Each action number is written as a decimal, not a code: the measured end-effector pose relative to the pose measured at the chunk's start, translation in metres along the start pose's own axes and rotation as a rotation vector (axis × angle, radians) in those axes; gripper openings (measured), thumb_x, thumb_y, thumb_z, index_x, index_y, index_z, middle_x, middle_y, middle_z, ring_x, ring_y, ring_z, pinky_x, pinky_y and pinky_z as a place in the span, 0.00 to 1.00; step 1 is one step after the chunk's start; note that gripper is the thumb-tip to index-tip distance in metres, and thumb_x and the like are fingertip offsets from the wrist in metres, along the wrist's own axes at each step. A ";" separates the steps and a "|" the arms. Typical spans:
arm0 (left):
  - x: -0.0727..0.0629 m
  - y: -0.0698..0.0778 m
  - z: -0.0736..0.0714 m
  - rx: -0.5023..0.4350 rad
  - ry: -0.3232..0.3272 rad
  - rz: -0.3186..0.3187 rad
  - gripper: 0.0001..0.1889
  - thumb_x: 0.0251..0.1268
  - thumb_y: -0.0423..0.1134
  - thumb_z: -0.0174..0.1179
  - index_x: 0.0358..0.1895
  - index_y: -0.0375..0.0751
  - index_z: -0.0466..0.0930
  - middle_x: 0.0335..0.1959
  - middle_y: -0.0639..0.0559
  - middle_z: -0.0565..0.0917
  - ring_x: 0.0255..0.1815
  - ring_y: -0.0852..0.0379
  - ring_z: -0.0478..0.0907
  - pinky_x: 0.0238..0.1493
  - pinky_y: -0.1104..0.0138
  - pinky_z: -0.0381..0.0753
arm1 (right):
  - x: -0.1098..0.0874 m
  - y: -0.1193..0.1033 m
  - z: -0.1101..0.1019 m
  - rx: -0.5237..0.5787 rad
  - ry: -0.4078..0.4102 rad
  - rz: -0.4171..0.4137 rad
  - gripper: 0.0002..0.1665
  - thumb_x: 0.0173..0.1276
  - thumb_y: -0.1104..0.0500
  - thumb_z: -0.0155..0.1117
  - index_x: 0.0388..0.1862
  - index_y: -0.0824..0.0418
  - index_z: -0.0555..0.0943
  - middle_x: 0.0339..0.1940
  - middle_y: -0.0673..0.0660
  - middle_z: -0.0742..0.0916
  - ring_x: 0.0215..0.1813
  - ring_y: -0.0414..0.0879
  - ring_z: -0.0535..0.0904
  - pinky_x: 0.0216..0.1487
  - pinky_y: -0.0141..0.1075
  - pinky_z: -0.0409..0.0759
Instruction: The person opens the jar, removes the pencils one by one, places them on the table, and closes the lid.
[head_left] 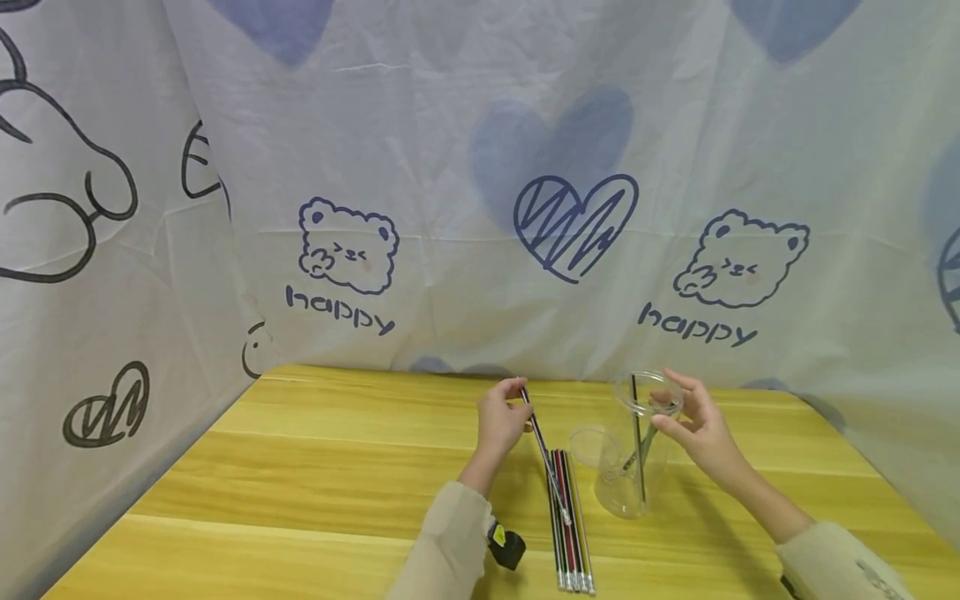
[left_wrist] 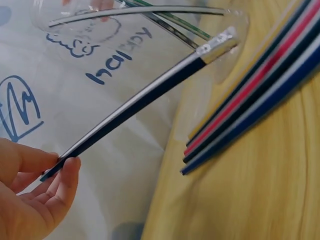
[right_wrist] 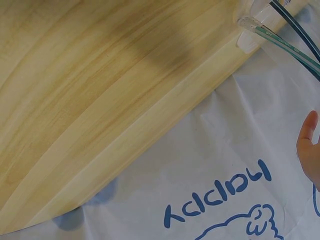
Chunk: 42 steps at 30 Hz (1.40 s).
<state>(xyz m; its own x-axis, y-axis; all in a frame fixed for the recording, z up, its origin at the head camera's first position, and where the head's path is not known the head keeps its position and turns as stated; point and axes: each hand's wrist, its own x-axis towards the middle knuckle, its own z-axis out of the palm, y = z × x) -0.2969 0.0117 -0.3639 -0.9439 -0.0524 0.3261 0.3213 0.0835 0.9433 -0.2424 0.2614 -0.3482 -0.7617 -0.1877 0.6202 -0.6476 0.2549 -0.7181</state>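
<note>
My left hand [head_left: 502, 419] pinches a dark blue and silver pencil [head_left: 546, 457] by one end between thumb and fingers. In the left wrist view this pencil [left_wrist: 135, 100] slants up from the fingertips, its eraser end farthest from the hand. Beneath it, several striped pencils [head_left: 567, 550] lie side by side on the table, erasers toward me. With thumb and fingers, my right hand [head_left: 702, 429] grips the rim of a clear plastic jar [head_left: 617, 493]. Inside lean a dark pencil [head_left: 637, 442] and a green one [head_left: 649, 437].
A round clear lid [head_left: 587, 445] lies behind the row of pencils, left of the jar. The yellow wood-grain table [head_left: 300, 467] ends against a white printed cloth [head_left: 450, 250] at the back. Another cloth side hangs along the left.
</note>
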 end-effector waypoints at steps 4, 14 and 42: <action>0.003 -0.005 0.000 0.060 -0.050 -0.020 0.19 0.47 0.16 0.56 0.46 0.27 0.75 0.35 0.36 0.79 0.21 0.55 0.76 0.21 0.62 0.80 | 0.000 0.000 0.000 0.000 0.005 0.001 0.34 0.60 0.75 0.52 0.64 0.69 0.55 0.45 0.40 0.77 0.46 0.34 0.74 0.42 0.25 0.74; 0.002 -0.009 -0.002 0.185 -0.216 -0.097 0.19 0.50 0.18 0.56 0.49 0.30 0.76 0.31 0.37 0.80 0.21 0.51 0.78 0.20 0.62 0.80 | -0.002 0.000 0.000 -0.002 0.008 0.008 0.34 0.60 0.75 0.53 0.64 0.71 0.54 0.45 0.40 0.77 0.46 0.34 0.74 0.42 0.25 0.74; -0.007 -0.017 0.005 0.370 -0.396 -0.295 0.20 0.44 0.19 0.62 0.45 0.25 0.70 0.16 0.40 0.77 0.13 0.47 0.78 0.15 0.64 0.78 | -0.001 0.001 0.000 -0.019 0.013 0.007 0.34 0.60 0.75 0.52 0.64 0.71 0.53 0.44 0.40 0.77 0.45 0.32 0.74 0.43 0.25 0.74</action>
<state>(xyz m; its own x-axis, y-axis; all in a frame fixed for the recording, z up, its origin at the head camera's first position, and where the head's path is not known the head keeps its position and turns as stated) -0.2966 0.0154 -0.3827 -0.9685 0.2416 -0.0600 0.0615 0.4656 0.8828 -0.2417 0.2614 -0.3496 -0.7657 -0.1735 0.6193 -0.6415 0.2746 -0.7163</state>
